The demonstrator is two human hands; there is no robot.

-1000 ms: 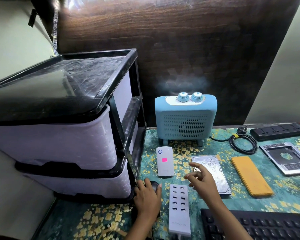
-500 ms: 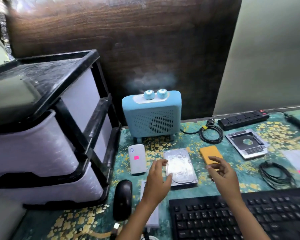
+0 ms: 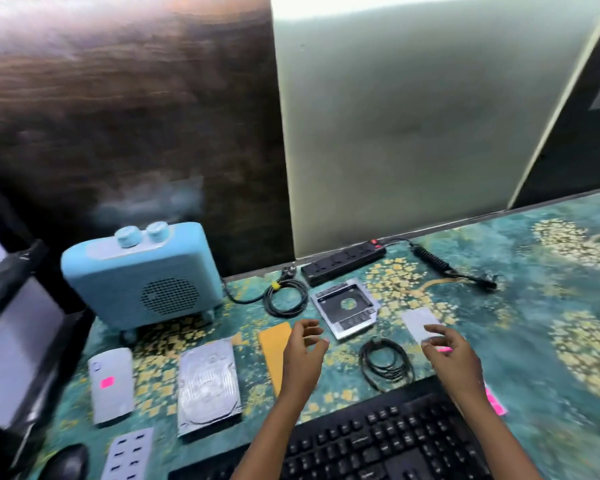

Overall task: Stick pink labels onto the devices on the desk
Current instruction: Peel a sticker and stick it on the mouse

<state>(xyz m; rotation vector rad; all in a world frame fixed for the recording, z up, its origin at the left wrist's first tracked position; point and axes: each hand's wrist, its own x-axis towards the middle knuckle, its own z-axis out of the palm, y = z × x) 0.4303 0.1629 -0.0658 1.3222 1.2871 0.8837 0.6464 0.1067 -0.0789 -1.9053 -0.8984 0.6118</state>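
Teal floral desk mat (image 3: 534, 341): right hand (image 3: 454, 358) pinches a pink label (image 3: 443, 349) over its backing sheet (image 3: 421, 322); left hand (image 3: 303, 355) hovers loose-fingered, empty, above the orange case (image 3: 274, 348). More pink labels (image 3: 496, 403) beside the keyboard (image 3: 378, 441); the white device (image 3: 111, 384) carries one.

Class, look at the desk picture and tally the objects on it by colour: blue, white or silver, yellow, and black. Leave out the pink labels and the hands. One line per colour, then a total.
Blue: 1, heater
White or silver: 5, power bank, hard drive, drive caddy, USB hub, sheet
Yellow: 1, pouch
Black: 6, power strip, keyboard, mouse, two cable coils, adapter lead
Total: 13
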